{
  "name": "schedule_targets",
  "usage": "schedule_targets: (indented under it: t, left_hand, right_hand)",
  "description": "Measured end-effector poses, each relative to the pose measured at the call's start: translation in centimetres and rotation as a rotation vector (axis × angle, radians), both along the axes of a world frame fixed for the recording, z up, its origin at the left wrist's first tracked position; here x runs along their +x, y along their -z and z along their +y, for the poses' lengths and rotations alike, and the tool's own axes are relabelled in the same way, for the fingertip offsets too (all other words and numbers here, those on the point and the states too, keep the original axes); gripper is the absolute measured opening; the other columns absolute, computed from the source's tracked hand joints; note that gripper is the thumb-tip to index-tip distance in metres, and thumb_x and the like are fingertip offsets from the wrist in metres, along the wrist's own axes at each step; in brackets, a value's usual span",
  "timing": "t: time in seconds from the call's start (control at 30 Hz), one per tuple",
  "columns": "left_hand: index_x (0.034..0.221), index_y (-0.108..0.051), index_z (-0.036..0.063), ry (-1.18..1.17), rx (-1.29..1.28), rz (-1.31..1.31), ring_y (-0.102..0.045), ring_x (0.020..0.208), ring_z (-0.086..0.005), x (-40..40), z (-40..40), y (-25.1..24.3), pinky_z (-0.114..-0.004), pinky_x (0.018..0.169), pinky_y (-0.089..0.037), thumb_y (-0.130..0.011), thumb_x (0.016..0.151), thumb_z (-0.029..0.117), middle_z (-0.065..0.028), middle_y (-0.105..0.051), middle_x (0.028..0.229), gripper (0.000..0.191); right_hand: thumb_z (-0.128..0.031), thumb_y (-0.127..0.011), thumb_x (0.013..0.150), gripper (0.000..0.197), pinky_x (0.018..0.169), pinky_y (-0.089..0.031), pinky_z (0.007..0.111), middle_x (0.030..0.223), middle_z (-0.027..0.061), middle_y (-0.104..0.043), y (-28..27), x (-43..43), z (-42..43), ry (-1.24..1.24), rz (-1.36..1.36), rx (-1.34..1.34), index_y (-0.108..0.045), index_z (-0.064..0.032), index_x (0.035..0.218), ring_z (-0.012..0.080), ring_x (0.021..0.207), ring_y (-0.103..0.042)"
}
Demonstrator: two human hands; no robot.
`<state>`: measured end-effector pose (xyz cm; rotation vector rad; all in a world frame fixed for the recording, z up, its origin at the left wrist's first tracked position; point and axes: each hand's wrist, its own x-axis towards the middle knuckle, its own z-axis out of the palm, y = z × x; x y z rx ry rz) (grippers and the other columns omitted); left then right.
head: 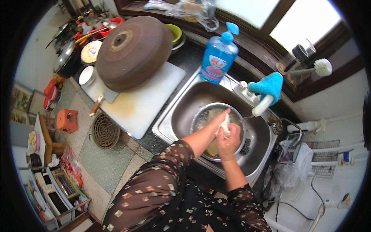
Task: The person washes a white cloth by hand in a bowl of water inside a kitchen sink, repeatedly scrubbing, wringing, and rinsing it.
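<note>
Both hands are over a round metal basin (194,123) of cloudy water in the stainless steel sink (185,101). A pale, limp piece (225,126), perhaps cloth or food, is gripped between my left hand (218,121) and my right hand (230,142). More pale pieces (213,148) lie in the water, partly hidden by my arms. A thin stream of water runs from the white faucet (262,106) into the basin. A blue cloth (268,87) is draped over the faucet.
A blue pump bottle of dish soap (219,58) stands at the sink's back left corner. Left of the sink, a white cutting board (145,107) holds a large brown domed lid (133,52) and a cleaver with a wooden handle (96,107). Plastic bags (295,165) hang at the right.
</note>
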<state>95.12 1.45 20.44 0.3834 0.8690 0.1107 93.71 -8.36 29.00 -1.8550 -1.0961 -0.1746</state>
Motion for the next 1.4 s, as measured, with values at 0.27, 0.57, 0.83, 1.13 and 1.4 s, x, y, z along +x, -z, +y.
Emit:
schedule_targets:
  t: [0.27, 0.57, 0.83, 1.13, 1.4]
  left_hand:
    - [0.08, -0.053, 0.0075, -0.001, 0.155, 0.034, -0.052, 0.057, -0.0164, 1.0, -2.4, -3.9, -0.032, 0.046, -0.04, -0.05, 0.079, 0.029, -0.0055, -0.053, 0.067, 0.022]
    - [0.072, -0.055, 0.0061, 0.041, 0.185, -0.128, -0.051, 0.056, -0.0157, 0.8, -1.6, -2.9, -0.031, 0.049, -0.042, -0.053, 0.075, 0.018, -0.0057, -0.053, 0.066, 0.012]
    - [0.076, -0.054, 0.0058, -0.016, -0.115, -0.262, -0.055, 0.061, -0.0161, 1.3, -1.6, -2.3, -0.033, 0.053, -0.046, -0.05, 0.078, 0.026, -0.0054, -0.056, 0.069, 0.021]
    - [0.092, -0.053, 0.0052, 0.536, 0.503, -0.117, -0.055, 0.074, -0.012, -2.5, 1.5, -4.6, -0.023, 0.061, -0.046, -0.061, 0.073, 0.022, -0.0043, -0.055, 0.086, 0.027]
    - [0.1, -0.053, 0.0073, 0.849, 0.519, -0.097, -0.052, 0.087, -0.0146, -3.3, 1.6, -3.4, -0.029, 0.071, -0.046, -0.057, 0.072, 0.018, -0.0071, -0.053, 0.094, 0.031]
  right_hand:
    - [-0.019, -0.058, 0.068, 0.021, 0.062, -0.042, 0.035, 0.072, 0.0174, -0.056, 5.4, 9.1, 0.6, 0.39, 0.358, -0.259, -0.052, 0.0004, 0.075, 0.0292, 0.067, -0.055]
    - [-0.024, -0.054, 0.074, 0.022, 0.067, -0.04, 0.04, 0.078, 0.0189, -0.054, 5.1, 8.4, 1.7, 0.477, 0.327, -0.273, -0.052, -0.0014, 0.075, 0.0334, 0.074, -0.053]
    - [-0.019, -0.054, 0.076, 0.019, 0.065, -0.041, 0.033, 0.069, 0.0112, -0.055, 4.1, 8.0, 1.7, 0.272, 0.634, -0.12, -0.052, -0.0004, 0.076, 0.0213, 0.066, -0.052]
    - [-0.036, -0.033, 0.088, 0.039, 0.078, -0.043, 0.035, 0.097, 0.0089, -0.056, 4.7, 14.2, -1.0, 0.191, 1.543, 0.489, -0.051, -0.003, 0.1, 0.0221, 0.087, -0.054]
    - [-0.045, -0.044, 0.082, 0.044, 0.081, -0.041, 0.039, 0.107, 0.007, -0.051, 2.6, 13.5, -0.9, 0.134, 1.754, 0.721, -0.047, -0.0091, 0.108, 0.0214, 0.097, -0.049]
